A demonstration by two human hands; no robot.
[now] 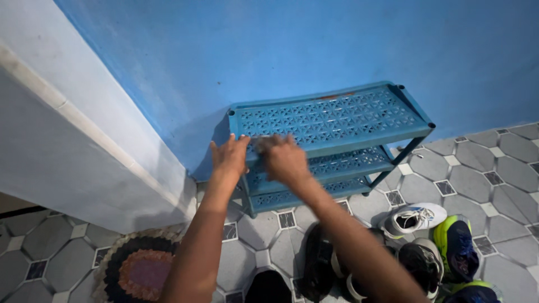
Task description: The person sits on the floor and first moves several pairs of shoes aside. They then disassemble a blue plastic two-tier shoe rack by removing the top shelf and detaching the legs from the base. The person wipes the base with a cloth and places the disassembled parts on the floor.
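Our left hand [229, 157] grips the blue shoe rack [359, 115] front-left corner; our right hand [283, 159] lies flat beside it on top.

Teal-blue shoe rack [337, 120] with star-like lattice cutouts, against bright blue wall [281, 50]. Grey octagonal floor tiles [477, 157] with small dark patterned squares. Round mat [137, 269] ringed in black, brown and pink. White sneaker [412, 219]; neon-yellow and navy shoe [457, 244].

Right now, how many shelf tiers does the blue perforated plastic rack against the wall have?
3: the top tier under both hands, the middle tier just below it, and the bottom tier near the tiled floor. Their left ends are partly hidden by the arms.
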